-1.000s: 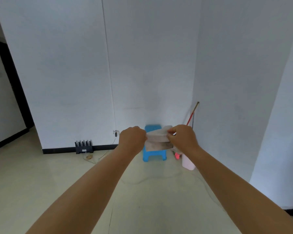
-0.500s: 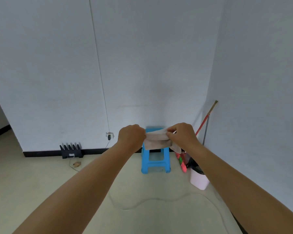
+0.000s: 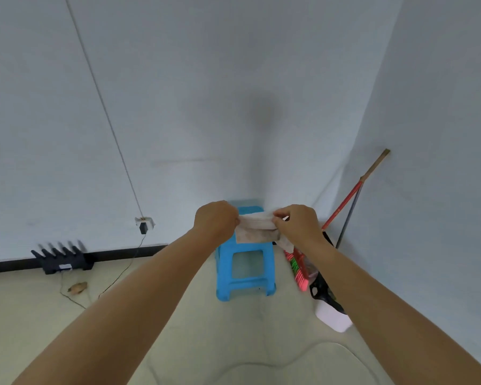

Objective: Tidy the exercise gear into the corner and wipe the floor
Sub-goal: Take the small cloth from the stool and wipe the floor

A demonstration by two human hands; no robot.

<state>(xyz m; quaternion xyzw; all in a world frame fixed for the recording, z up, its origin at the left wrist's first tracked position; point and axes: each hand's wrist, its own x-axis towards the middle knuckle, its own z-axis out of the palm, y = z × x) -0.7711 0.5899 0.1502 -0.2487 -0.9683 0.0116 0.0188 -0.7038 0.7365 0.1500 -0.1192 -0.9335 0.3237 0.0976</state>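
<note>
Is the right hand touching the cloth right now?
Touching. The head view shows the right hand pinching one end of the cloth, with the left hand gripping the other end.

The blue stool point(image 3: 245, 269) and white bucket point(image 3: 333, 318) now sit nearer, lower beneath both hands; the doorway has left view.

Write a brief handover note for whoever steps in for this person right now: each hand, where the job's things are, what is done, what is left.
Left hand and right hand each grip an end of the cloth, held in the air in front of the blue stool.
The broom leans in the corner by the white bin.
No exercise gear is in view, so whether tidying is done cannot be told.
Left: wiping the floor, not yet begun.
</note>
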